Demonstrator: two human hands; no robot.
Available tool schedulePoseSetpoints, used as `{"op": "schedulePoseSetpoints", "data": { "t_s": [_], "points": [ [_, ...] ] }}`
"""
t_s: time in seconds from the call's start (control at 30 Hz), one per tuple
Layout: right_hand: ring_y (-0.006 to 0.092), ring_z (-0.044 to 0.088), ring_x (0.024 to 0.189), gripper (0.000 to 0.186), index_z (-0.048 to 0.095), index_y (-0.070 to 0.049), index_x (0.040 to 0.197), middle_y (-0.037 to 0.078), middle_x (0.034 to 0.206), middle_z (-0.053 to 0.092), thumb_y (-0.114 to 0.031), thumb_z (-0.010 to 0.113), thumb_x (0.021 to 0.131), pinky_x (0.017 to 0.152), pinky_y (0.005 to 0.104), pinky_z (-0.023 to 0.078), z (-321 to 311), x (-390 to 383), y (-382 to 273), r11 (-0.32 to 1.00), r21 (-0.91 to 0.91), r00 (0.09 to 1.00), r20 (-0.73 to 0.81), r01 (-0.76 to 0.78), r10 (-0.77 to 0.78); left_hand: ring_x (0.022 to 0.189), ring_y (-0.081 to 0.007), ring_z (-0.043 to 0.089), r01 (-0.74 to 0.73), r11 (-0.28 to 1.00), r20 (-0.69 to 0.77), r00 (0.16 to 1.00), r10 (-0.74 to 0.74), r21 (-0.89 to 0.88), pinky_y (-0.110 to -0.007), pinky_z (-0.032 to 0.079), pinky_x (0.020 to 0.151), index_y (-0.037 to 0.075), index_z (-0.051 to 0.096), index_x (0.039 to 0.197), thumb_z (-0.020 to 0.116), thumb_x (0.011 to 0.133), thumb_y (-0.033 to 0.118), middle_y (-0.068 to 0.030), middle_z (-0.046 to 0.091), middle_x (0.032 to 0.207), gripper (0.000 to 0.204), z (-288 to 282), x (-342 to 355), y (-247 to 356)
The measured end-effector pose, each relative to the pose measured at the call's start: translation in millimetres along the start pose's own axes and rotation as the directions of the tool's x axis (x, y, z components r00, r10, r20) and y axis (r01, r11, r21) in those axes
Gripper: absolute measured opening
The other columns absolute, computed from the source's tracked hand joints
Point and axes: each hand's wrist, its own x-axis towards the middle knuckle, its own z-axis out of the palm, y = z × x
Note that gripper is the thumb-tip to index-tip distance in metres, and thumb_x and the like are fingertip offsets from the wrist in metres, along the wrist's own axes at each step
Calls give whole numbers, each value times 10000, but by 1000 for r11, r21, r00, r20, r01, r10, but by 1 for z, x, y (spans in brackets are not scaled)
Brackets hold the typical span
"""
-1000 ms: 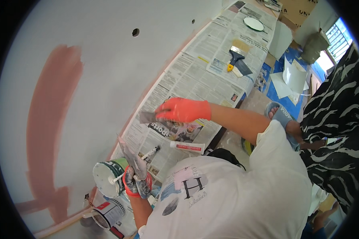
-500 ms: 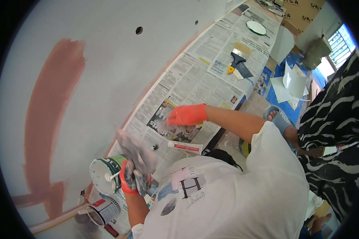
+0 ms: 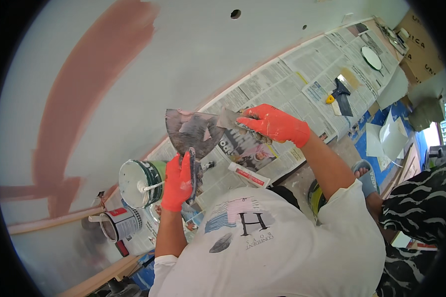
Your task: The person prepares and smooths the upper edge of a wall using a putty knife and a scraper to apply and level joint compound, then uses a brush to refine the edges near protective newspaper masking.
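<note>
My left hand (image 3: 177,183), in a red-orange glove, is closed round a wide putty knife (image 3: 193,131) smeared with grey and pink filler. Its broad blade points up, toward the wall. In the same kind of glove, my right hand (image 3: 277,124) grips a smaller putty knife (image 3: 228,119). The small blade meets or overlaps the right edge of the wide one; which of these cannot be made out. Below my right hand lies a white tube with a red stripe (image 3: 249,174) on newspaper. A green tub (image 3: 156,173) with white contents and a stick stands beside my left hand.
Newspaper (image 3: 262,89) covers the long surface along the wall. On it rest a wide brush (image 3: 342,88) and a round white lid (image 3: 371,58). Left of it, the grey wall bears a pink stroke (image 3: 79,89). A can (image 3: 121,222) stands lower left. A person in patterned trousers (image 3: 416,198) is at right.
The view has shifted, so the scene sits farther right. My right hand has come up to the wide putty knife, whose blade was blurred by motion and now shows sharply.
</note>
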Motion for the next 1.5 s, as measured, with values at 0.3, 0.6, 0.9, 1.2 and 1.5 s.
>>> {"op": "schedulePoseSetpoints", "data": {
  "t_s": [0.3,0.6,0.9,1.2,1.5],
  "points": [
    [119,487,521,459,636,3,1009,58,643,536,-446,583,931,493,291,417,5,20,4,998,15,995,77,63,-64,853,-398,568,-341,825,-3,923,384,451,-462,455,727,-33,571,1207,552,835,27,-277,583,1060,377,5,2,36],
    [167,550,645,359,660,-22,1041,111,754,596,-358,574,946,598,303,439,6,49,33,970,60,970,42,237,-240,545,-381,531,-84,996,-90,992,84,3,-460,377,510,3,589,836,575,923,138,-162,528,581,161,6,37,69],
    [250,630,751,349,594,-50,1198,124,907,674,-303,507,974,692,363,502,-135,106,89,674,-488,600,-326,555,-731,575,-338,585,126,927,195,979,-59,-352,-393,464,557,0,594,884,553,932,183,-161,598,656,193,86,85,44],
    [351,598,1080,380,544,-148,1261,166,1131,649,-335,508,933,943,429,448,-411,123,266,905,-155,286,-958,-396,-39,1011,-467,554,-246,969,258,936,239,-7,-511,433,888,-16,481,1312,565,830,106,-301,562,1143,504,205,107,-70],
    [322,547,1173,347,579,-154,1226,135,1214,619,-284,478,920,990,416,419,-513,178,316,892,-35,328,-936,-450,129,934,-472,573,-247,968,400,891,214,33,-531,439,791,-28,514,1251,571,808,98,-309,578,1095,465,192,109,-62]
  ]
}}
